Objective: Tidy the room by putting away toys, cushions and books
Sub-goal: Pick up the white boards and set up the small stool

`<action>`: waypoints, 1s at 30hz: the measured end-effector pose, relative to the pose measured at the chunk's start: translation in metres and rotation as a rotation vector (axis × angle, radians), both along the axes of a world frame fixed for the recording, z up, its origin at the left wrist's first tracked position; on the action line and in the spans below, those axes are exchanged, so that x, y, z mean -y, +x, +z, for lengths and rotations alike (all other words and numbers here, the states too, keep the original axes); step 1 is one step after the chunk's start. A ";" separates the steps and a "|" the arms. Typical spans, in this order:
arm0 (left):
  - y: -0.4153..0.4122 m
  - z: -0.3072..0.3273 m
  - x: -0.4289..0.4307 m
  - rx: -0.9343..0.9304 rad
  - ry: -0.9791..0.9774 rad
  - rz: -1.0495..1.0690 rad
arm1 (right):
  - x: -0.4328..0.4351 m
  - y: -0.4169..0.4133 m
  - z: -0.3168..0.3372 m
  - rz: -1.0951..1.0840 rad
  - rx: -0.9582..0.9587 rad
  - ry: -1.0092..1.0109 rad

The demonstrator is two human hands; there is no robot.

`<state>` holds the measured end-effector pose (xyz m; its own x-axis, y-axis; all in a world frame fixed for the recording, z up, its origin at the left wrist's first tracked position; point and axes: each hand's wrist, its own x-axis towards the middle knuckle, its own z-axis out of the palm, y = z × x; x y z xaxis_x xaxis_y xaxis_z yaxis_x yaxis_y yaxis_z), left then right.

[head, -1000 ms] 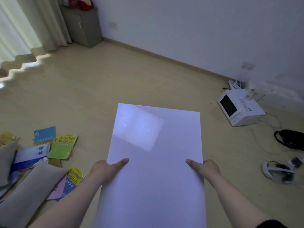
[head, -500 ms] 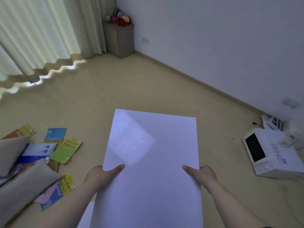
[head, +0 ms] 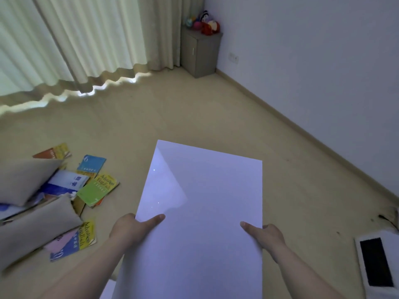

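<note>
Both hands hold a wide white board (head: 200,212) out flat in front of the body. The left hand (head: 127,228) grips its left edge and the right hand (head: 269,234) its right edge. Each thumb is laid on top, pointing inward; the fingers are hidden beneath, so each hand pinches the board between thumb and fingers. The board's far edge hangs over bare floor (head: 172,113), and its near end runs out of the bottom of the view.

Ahead and to the right the floor is open as far as the skirting (head: 302,130) under the wall (head: 313,61). The curtain (head: 75,44) bounds the far left side, its hem touching the floor. In the corner stands a grey cabinet (head: 200,52) with toys (head: 203,22) on top — small, bright and too far off to tell apart. A white appliance (head: 377,262) lies on the floor at lower right, near the right forearm.

The board is glossy and plain, with a paler reflected patch toward its left side. To the left of it, well clear of its edge, books (head: 97,188) lie scattered and overlapping — green, yellow and blue covers. Two grey cushions (head: 32,229) rest partly on them.
</note>
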<state>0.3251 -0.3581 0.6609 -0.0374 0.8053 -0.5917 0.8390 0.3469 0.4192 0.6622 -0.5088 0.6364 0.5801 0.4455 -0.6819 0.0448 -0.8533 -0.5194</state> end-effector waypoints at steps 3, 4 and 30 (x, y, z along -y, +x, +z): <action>0.015 -0.008 -0.039 0.013 0.001 0.036 | -0.051 0.016 0.005 0.024 -0.014 0.009; 0.021 -0.010 -0.058 0.004 -0.006 0.042 | -0.074 0.023 0.007 0.034 -0.013 0.006; 0.095 -0.003 -0.400 -0.111 -0.062 0.245 | -0.527 0.120 0.003 0.417 0.097 0.017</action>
